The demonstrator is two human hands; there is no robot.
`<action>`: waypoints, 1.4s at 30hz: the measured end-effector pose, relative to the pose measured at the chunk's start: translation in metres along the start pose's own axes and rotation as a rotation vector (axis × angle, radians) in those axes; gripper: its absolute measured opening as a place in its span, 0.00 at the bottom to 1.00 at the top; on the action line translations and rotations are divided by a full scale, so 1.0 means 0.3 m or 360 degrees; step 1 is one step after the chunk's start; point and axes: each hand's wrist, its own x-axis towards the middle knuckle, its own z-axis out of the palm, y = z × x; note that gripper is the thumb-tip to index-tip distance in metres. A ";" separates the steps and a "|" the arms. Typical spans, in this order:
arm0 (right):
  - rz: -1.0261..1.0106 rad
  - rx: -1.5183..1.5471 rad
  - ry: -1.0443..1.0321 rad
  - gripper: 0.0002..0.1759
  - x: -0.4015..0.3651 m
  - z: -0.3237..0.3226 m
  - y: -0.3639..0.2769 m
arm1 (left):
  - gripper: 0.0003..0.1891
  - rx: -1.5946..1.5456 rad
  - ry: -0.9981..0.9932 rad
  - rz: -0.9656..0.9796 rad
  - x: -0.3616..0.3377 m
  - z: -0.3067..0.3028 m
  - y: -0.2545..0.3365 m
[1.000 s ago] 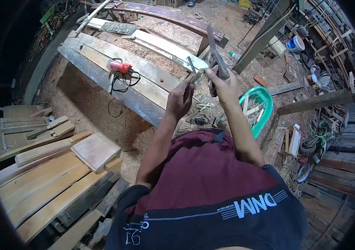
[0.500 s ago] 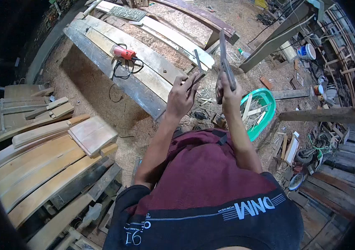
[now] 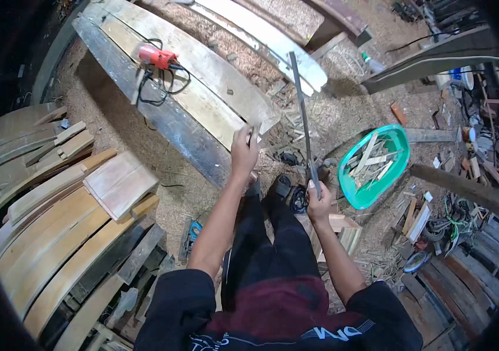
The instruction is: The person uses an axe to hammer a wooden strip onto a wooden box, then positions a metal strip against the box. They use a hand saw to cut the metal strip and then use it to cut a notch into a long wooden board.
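My right hand [image 3: 319, 203] is closed round the lower end of a long, thin dark tool [image 3: 304, 120], which points up and away from me. My left hand [image 3: 244, 153] is raised near the end of the plank bench, with its fingers curled together around something small and dark that I cannot make out. Left of it, a red power tool [image 3: 157, 57] with a black cord lies on the bench [image 3: 199, 79]. To the right of my right hand is a green basin [image 3: 403, 166] holding wood scraps.
Curved wooden boards [image 3: 56, 234] are stacked at the left, with a pale square panel [image 3: 122, 184] on them. A wooden beam [image 3: 466, 186] juts in from the right. Wood shavings cover the floor, and my feet stand below the bench end.
Both hands have moved lower and a little apart. The long tool shows at greater length. The view has shifted, so my legs and feet now show.
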 end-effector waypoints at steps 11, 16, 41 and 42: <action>-0.0273 0.0071 0.0039 0.16 0.341 0.323 0.345 | 0.16 0.0283 -0.0014 0.0144 0.148 0.361 -0.222; -0.0335 -0.0032 -0.0002 0.15 0.379 0.364 0.361 | 0.19 0.0353 0.0038 0.0224 0.163 0.378 -0.265; -0.0154 -0.0001 -0.0052 0.18 0.376 0.358 0.286 | 0.28 0.0509 -0.0087 0.0045 0.163 0.384 -0.254; -0.0161 -0.0022 -0.0064 0.18 0.367 0.354 0.288 | 0.29 0.0593 -0.0031 0.0115 0.167 0.391 -0.263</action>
